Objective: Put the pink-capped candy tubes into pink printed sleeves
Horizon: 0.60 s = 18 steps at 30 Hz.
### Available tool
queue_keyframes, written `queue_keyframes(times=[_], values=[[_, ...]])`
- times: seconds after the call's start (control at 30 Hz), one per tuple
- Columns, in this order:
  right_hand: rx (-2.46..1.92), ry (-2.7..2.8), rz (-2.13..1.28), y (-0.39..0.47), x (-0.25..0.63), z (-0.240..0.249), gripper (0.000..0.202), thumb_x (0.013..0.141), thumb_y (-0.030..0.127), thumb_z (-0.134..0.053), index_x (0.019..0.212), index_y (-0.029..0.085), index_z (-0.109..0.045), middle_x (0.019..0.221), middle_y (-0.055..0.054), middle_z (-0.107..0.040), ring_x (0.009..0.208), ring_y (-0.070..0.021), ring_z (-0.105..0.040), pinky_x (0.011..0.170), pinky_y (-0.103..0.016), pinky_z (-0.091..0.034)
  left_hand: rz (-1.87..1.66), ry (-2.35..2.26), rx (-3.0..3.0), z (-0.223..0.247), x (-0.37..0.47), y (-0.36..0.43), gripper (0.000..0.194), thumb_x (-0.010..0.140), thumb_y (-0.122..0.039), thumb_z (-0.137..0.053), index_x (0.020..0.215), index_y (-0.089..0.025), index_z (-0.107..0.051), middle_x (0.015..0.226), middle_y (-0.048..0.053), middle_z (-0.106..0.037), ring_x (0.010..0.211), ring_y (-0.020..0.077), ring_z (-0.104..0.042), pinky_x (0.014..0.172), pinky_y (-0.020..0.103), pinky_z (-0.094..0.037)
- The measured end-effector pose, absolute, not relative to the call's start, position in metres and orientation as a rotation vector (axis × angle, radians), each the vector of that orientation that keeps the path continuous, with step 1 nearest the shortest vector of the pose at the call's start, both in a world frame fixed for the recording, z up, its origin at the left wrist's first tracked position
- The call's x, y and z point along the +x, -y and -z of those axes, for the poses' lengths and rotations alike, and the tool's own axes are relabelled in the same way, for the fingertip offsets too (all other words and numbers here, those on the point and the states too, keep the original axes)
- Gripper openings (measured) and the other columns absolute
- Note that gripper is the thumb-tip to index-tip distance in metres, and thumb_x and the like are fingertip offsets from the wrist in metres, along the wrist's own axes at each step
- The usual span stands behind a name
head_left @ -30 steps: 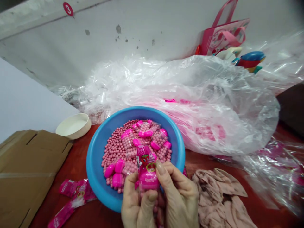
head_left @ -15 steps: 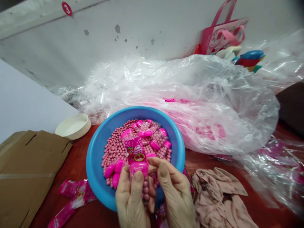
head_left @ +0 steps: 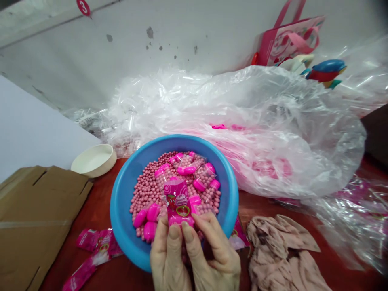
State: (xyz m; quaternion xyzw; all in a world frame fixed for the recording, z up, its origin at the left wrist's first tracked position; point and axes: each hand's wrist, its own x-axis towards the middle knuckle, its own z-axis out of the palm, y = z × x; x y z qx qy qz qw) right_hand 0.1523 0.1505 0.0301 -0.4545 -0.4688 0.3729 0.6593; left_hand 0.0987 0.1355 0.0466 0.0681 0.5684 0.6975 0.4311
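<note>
Both my left hand [head_left: 169, 254] and my right hand [head_left: 209, 250] are closed on a small clear candy container with a pink printed sleeve [head_left: 178, 202] around it. My thumbs press side by side at its lower end, and my palms hide the rest of it. It is held above the near part of a blue basin [head_left: 121, 234]. Inside the basin lie loose pink candy balls [head_left: 144, 188] and several clear containers with bright pink caps [head_left: 204, 176], some filled with balls. A few pink caps [head_left: 150, 230] rest at the left.
Printed pink sleeves [head_left: 101, 244] lie left of the basin near a cardboard box [head_left: 33, 218] and a cream bowl [head_left: 94, 161]. Clear plastic bags [head_left: 273, 121] pile up behind. On the right is a crumpled beige cloth [head_left: 279, 250]. A pink bag [head_left: 287, 40] stands against the wall.
My right hand has moved left, its thumb now beside the left thumb on the container. The container's balls, visible below the sleeve earlier, are now mostly covered by my hands.
</note>
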Motion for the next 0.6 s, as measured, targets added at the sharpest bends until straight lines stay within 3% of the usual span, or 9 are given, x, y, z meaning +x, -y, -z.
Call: queue_keyframes(times=[0.13,0.23,0.37,0.5,0.6], values=[[-1.04,1.124,-1.019,-0.158,0.16,-0.037,0.013,0.078,0.02,-0.067,0.09,0.021,-0.072,0.071,0.001,-0.061,0.064,-0.0107,-0.061,0.059,-0.017,-0.052,-1.751,-1.455,0.058,-0.047,0.106,-0.139,0.027,0.064,-0.038,-0.079,0.074,-0.018,-0.063,0.055,-0.002,-0.065,0.045,0.0121,-0.06,0.038,0.018,-0.046],[-1.051,1.07,-1.197,-0.162,0.166,-0.045,0.015,0.083,0.029,-0.061,0.084,0.02,-0.073,0.069,-0.001,-0.061,0.064,-0.0132,-0.062,0.054,-0.02,-0.052,-1.763,-1.386,-0.045,-0.05,0.11,-0.142,0.034,0.061,-0.038,-0.081,0.081,-0.018,-0.062,0.05,-0.006,-0.061,0.038,0.0068,-0.055,0.036,0.013,-0.043],[-1.036,0.994,-1.308,-0.164,0.173,-0.05,0.019,0.083,0.035,-0.061,0.087,0.021,-0.074,0.066,-0.002,-0.063,0.066,-0.0176,-0.064,0.048,-0.022,-0.053,-1.741,-1.293,-0.097,-0.059,0.108,-0.143,0.046,0.056,-0.027,-0.084,0.097,-0.018,-0.064,0.059,-0.002,-0.068,0.045,0.0115,-0.063,0.038,0.015,-0.047],[-1.015,1.107,-1.181,-0.161,0.183,-0.046,0.014,0.08,0.026,-0.065,0.091,0.023,-0.073,0.074,-0.002,-0.069,0.07,-0.0193,-0.067,0.055,-0.026,-0.057,-1.706,-1.306,0.005,-0.064,0.105,-0.139,0.045,0.062,-0.03,-0.08,0.102,-0.018,-0.064,0.053,-0.002,-0.065,0.039,0.0098,-0.057,0.034,0.014,-0.044],[-0.93,1.402,-0.941,-0.16,0.19,-0.042,0.021,0.081,0.012,-0.062,0.099,0.021,-0.069,0.081,-0.002,-0.071,0.073,-0.0154,-0.068,0.064,-0.023,-0.057,-1.733,-1.313,0.093,-0.065,0.106,-0.136,0.04,0.065,-0.034,-0.078,0.101,-0.019,-0.065,0.049,-0.004,-0.059,0.036,0.0072,-0.052,0.034,0.013,-0.042]])
